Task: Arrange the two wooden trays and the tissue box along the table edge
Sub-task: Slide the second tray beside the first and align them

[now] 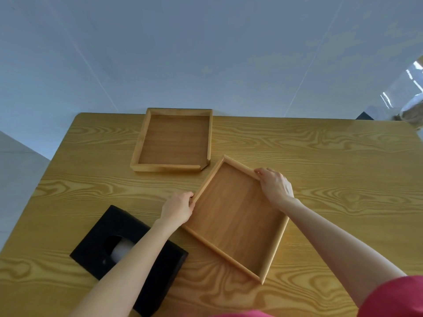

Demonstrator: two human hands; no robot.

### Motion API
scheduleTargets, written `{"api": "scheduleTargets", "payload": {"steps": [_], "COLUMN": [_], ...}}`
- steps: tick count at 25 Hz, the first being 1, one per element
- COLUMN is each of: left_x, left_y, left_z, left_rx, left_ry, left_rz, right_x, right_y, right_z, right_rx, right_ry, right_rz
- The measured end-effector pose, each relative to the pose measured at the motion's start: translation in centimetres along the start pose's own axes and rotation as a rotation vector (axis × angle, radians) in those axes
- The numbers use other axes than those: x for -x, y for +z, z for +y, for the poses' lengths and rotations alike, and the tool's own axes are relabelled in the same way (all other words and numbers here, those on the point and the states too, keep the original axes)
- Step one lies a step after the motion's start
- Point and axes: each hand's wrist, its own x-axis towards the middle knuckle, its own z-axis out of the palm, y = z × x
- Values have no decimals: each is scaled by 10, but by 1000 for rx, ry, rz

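Observation:
A shallow wooden tray (235, 216) lies skewed on the table's middle, one corner pointing toward me. My left hand (177, 208) grips its left rim and my right hand (275, 186) grips its far right rim. A deeper wooden tray (174, 139) with a notched front corner sits square against the table's far edge. A black tissue box (96, 243) with a white tissue in its oval opening lies skewed at the near left, partly hidden under my left forearm.
The wood-grain table (332, 161) stretches to the right of the trays. A pale wall rises just beyond the far edge. Something shiny and a dark shape (366, 115) show past the far right corner.

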Motion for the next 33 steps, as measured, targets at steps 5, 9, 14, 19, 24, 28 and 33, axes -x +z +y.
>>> {"api": "scheduleTargets", "payload": {"steps": [5,9,14,19,24,28,33], "left_x": [12,24,37,54,63,65,51], "left_y": [8,17,25,38,44,50,58], "left_z": [8,14,17,25,33,41,44], "left_rx": [53,95,96,84,58,15,-153], "left_ry": [-11,-39,-95,-98,-33,92,198], "left_rz": [-4,10,22,32,-18,-89,-8], "right_x": [51,106,147,167,164,156,138], "right_y": [13,40,61,64,61,58,47], "right_z": [14,29,37,50,64,68,70], "right_rx": [-158,-112,22,77,42,29,75], "right_ry": [38,37,-119,-258,-337,-270,-258], "right_rz": [186,177,155,108,185,190,210]}}
